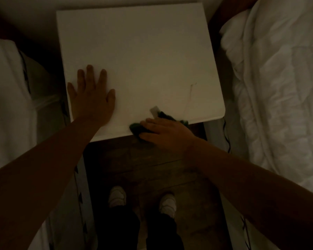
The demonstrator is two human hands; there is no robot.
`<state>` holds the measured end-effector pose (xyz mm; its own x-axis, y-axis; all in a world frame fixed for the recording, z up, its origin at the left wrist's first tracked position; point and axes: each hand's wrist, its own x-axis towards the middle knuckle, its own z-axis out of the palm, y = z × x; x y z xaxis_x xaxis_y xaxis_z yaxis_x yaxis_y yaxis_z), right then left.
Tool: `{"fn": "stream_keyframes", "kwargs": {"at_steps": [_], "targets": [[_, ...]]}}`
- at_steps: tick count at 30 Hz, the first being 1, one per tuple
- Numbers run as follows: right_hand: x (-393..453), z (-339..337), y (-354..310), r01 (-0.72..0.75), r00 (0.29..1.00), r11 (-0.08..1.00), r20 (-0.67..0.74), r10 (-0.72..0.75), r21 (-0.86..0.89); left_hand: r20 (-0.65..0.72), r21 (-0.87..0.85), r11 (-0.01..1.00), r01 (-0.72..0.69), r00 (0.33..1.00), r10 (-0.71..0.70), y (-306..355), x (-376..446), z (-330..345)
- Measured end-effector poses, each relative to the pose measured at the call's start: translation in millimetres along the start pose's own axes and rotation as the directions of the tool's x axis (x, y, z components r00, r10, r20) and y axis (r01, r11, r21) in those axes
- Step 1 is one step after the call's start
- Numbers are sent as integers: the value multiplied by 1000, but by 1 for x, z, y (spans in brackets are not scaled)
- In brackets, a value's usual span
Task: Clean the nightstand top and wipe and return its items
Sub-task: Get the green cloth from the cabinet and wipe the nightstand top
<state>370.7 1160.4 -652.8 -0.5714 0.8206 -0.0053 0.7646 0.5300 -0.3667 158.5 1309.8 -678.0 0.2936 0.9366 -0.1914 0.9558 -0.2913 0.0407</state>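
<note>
Nightstand top (134, 51) is bare; right hand (163, 134) grips a dark cloth (135, 128), left hand (92, 98) flat, empty. Items' return remains.

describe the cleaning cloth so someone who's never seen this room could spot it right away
Find the white nightstand top standing between two beds with pale bedding. At its near edge, toward the right corner, the right hand presses down on a dark green cloth. It is the only dark, crumpled thing on the pale surface; the left hand lies flat and bare nearby.
</note>
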Motion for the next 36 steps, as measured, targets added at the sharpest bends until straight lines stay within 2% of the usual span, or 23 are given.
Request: {"fn": "stream_keyframes", "kwargs": {"at_steps": [2, 3, 5, 7, 9, 10, 11, 12, 13, 15, 16, 21, 25, 30, 34, 36], "targets": [[-18, -12, -8, -196, 980, 944, 81, 181, 265, -8, -2, 1000, -5, 1000, 5, 0, 0, 1], [-21, -20, -8, -317, 946, 861, 69, 317, 398, -7, -3, 1000, -5, 1000, 5, -1, 1, 0], [-19, -42, 7, -455, 812, 681, -47, 582, 574, 5, -1, 1000, 2, 1000, -2, 0, 1, 0], [-12, -62, 42, -490, 623, 552, -171, 763, 675, 4, 5, 1000, 3, 1000, -3, 1, 0, -1], [-5, -75, 83, -517, 436, 423, -197, 878, 744, 2, 1, 1000, 5, 1000, -5, 1, 0, -1], [-4, -77, 101, -589, 373, 406, -210, 904, 699, 1, 1, 1000, 6, 1000, -6, 1, 0, -1], [-6, -74, 116, -693, 366, 427, -228, 902, 581, -1, 3, 1000, 6, 1000, -6, 1, 0, -1], [-9, -69, 127, -753, 416, 476, -231, 879, 455, -2, 3, 1000, 6, 1000, -6, 2, 0, -1], [-12, -64, 133, -759, 502, 548, -221, 836, 352, -3, 2, 1000, 7, 1000, -7, 2, 1, -1], [-17, -51, 139, -687, 674, 693, -166, 720, 216, 0, 1, 1000, 11, 1000, -11, 2, 1, -1], [-19, -46, 139, -656, 723, 737, -146, 675, 164, 2, 1, 1000, 12, 1000, -12, 1, 1, -1], [-11, -35, 108, -611, 757, 777, -176, 630, 151, 9, -2, 1000, 9, 1000, -9, 3, 0, -2], [17, -6, 37, -549, 784, 798, -177, 595, 249, 9, -4, 1000, 12, 1000, -12, 2, 0, -3], [78, 28, -34, -435, 818, 842, -252, 518, 318, 20, 3, 1000, 8, 1000, -8, 0, -1, -1], [83, 30, -37, -378, 873, 892, -225, 433, 249, 23, -19, 1000, 8, 1000, -8, 0, 1, 0], [68, 27, -25, -381, 863, 900, -268, 428, 211, 8, -41, 999, 9, 1000, -8, -2, 2, 0]]}}
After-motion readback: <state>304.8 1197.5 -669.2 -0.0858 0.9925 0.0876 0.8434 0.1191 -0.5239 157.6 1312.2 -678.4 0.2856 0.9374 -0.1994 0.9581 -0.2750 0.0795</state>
